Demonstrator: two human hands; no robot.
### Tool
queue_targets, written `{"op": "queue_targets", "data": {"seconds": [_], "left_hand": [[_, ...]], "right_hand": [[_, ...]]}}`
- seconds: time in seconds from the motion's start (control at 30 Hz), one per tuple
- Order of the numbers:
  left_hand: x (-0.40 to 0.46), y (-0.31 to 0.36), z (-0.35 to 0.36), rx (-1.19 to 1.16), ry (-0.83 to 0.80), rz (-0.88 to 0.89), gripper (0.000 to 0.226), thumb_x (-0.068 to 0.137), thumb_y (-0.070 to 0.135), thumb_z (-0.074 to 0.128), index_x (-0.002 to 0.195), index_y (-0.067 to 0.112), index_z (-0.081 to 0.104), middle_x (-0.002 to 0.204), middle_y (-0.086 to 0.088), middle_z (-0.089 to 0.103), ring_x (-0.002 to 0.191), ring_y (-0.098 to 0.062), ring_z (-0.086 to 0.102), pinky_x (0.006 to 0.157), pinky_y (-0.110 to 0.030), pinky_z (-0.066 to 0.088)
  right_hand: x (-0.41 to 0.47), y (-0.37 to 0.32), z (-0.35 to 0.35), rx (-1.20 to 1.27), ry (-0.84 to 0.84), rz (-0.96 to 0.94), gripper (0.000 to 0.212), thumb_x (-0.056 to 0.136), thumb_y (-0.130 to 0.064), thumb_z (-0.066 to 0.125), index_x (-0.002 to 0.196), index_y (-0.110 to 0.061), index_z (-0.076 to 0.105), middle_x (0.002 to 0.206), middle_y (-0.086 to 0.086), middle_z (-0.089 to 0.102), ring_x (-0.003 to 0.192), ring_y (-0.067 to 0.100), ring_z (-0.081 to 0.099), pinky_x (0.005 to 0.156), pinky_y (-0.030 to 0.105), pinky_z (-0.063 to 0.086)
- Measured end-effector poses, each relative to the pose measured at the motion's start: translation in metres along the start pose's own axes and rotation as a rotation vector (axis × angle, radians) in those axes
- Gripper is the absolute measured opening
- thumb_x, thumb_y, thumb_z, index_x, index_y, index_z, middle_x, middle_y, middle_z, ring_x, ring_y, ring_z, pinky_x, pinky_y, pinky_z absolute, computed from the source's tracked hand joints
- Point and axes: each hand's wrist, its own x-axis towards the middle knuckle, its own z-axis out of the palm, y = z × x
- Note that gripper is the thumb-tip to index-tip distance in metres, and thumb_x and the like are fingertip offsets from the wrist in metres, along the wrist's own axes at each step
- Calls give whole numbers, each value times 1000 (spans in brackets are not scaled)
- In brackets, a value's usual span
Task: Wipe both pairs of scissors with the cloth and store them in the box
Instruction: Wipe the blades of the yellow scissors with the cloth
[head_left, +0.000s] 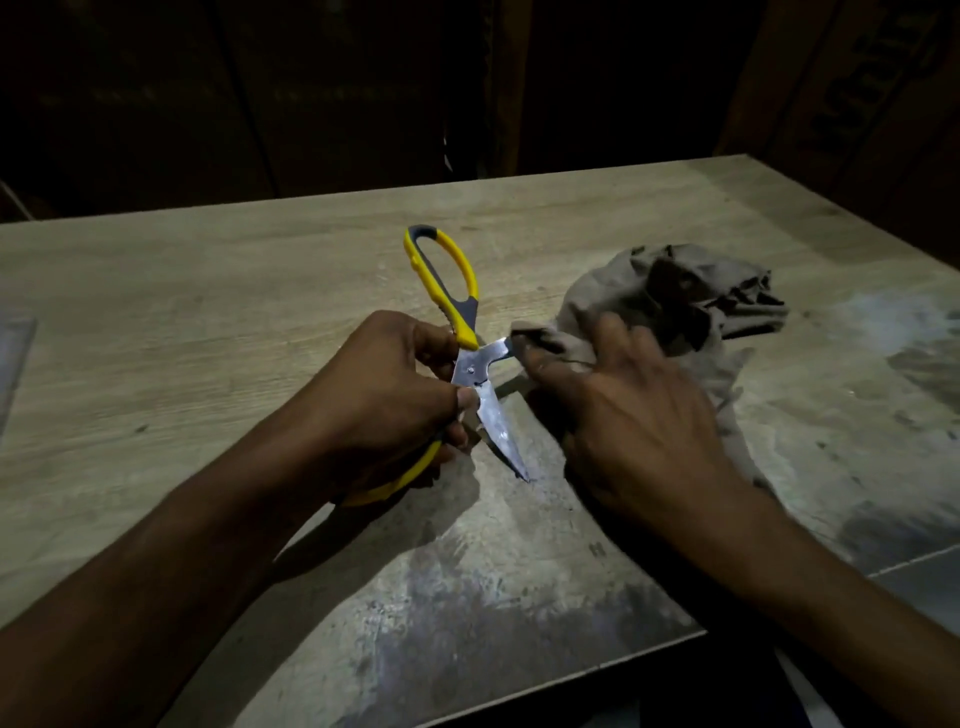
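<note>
Holding the scissors (470, 364) wide open, we curl our left hand (379, 400) round the lower yellow handle, thumb by the pivot. Our right hand (631, 415) pinches the cloth (675, 296) round the far blade, fingers bent on the fold. The near blade points bare, just beside our right palm. A slip there could cut us, and so could the blades snapping together on our fingers. The table (208, 322) has open room to our left. Its near edge is close under our wrists. We think something pale lies at far left, maybe the box; it's too dark to tell.
</note>
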Motion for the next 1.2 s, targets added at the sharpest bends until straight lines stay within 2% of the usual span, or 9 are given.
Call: {"op": "queue_targets", "data": {"seconds": [0.2, 0.37, 0.43, 0.53, 0.67, 0.8, 0.93, 1.07, 1.2], "left_hand": [[-3, 0, 1, -36, 16, 27, 18, 94, -3, 71, 97, 12, 81, 79, -30, 74, 65, -43, 74, 60, -57, 63], [-4, -1, 2, -62, 26, 25, 14, 94, -5, 71, 95, 6, 79, 63, -19, 72, 52, -27, 69, 50, -43, 63], [-2, -1, 1, -45, 29, 51, 13, 92, -4, 73, 93, 7, 80, 70, -19, 76, 54, -28, 71, 49, -43, 62], [-3, -3, 2, -5, 43, 77, 13, 92, -3, 73, 91, 8, 80, 74, -24, 76, 63, -35, 76, 51, -39, 63], [-5, -3, 3, -55, 26, 46, 11, 94, -5, 70, 96, 3, 77, 84, -32, 74, 64, -39, 75, 59, -51, 64], [-6, -4, 5, -57, 26, 56, 18, 93, -9, 68, 93, 6, 79, 90, -22, 77, 59, -30, 72, 57, -51, 63], [-8, -4, 5, -52, 34, 30, 14, 95, -6, 66, 94, 4, 76, 87, -34, 73, 72, -51, 74, 56, -62, 62], [-6, -6, 5, -77, 25, 50, 18, 94, -9, 67, 95, 5, 79, 87, -28, 76, 58, -31, 72, 53, -46, 64], [-8, -9, 6, -96, 29, 12, 12, 94, -9, 66, 92, -2, 75, 71, -24, 72, 48, -26, 66, 47, -38, 60]], "right_hand": [[-9, -7, 0, 66, -7, -62, 61, 98, -32, 38, 156, -49, 29, 139, 11, 39, 121, 35, 43, 80, 42, 44], [-1, 3, -2, 59, 28, 7, 59, 96, -36, 62, 150, -46, 40, 135, 12, 43, 120, 35, 45, 77, 41, 49], [-5, -10, 0, 86, 27, -67, 54, 94, -40, 60, 147, -46, 47, 128, 12, 46, 112, 36, 50, 68, 37, 44], [4, 0, 1, 54, 24, -26, 59, 99, -41, 59, 152, -51, 37, 136, 13, 44, 119, 37, 46, 71, 40, 45], [10, -2, 1, 63, 45, 46, 64, 97, -36, 62, 155, -47, 37, 139, 13, 41, 125, 38, 43, 74, 40, 45], [-4, -20, 4, 34, 21, -48, 63, 93, -36, 57, 153, -44, 40, 141, 17, 43, 122, 41, 48, 69, 38, 41], [8, 5, 3, 103, -8, 80, 63, 105, -36, 48, 159, -52, 19, 160, 13, 25, 140, 37, 32, 87, 43, 46], [-5, -22, 2, 119, -28, -34, 62, 100, -35, 54, 156, -49, 30, 145, 11, 35, 126, 35, 43, 73, 37, 36], [3, 7, 8, 53, -17, 15, 61, 106, -40, 44, 159, -52, 18, 143, 8, 34, 126, 34, 40, 76, 38, 38]]}}
